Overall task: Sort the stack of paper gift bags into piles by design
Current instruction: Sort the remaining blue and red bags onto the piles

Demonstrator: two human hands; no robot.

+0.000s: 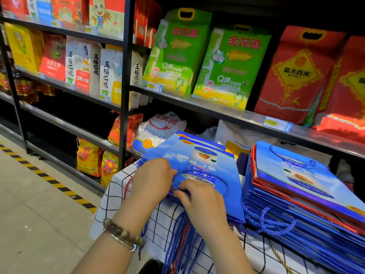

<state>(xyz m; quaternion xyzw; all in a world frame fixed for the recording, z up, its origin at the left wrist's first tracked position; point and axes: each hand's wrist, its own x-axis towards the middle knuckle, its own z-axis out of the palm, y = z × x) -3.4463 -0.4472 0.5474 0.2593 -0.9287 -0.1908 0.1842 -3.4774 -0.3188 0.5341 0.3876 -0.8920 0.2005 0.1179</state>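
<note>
Head view, read near to far. Nearest, the left hand (152, 180), a beaded bracelet (122, 234) on its wrist, lay with its fingers curled over the left edge of the near pile (154, 153) of blue gift bags. The right hand (201, 202) pinched the near edge of the top bag (233, 186) between thumb and fingers, though blur there left me unsure of the exact hold. Loose cord handles (177, 240) (blue, with one red) hung over the edge of the table (110, 204), which a white checked cloth (166, 214) covered.

I judged two risks. The glossy bags could slide so that several lifted together, and a cord could snag its neighbours and drag the pile toward the edge.

Just to the right stood a second pile (296, 184), taller, blue on top with red-edged bags within — so a bag of another design could pass unnoticed between blue ones.

Beyond, a dark metal shelf (217, 110) carried green and red rice sacks (231, 66). To the left lay a pale tiled floor (29, 214) crossed by hazard tape (49, 179).
</note>
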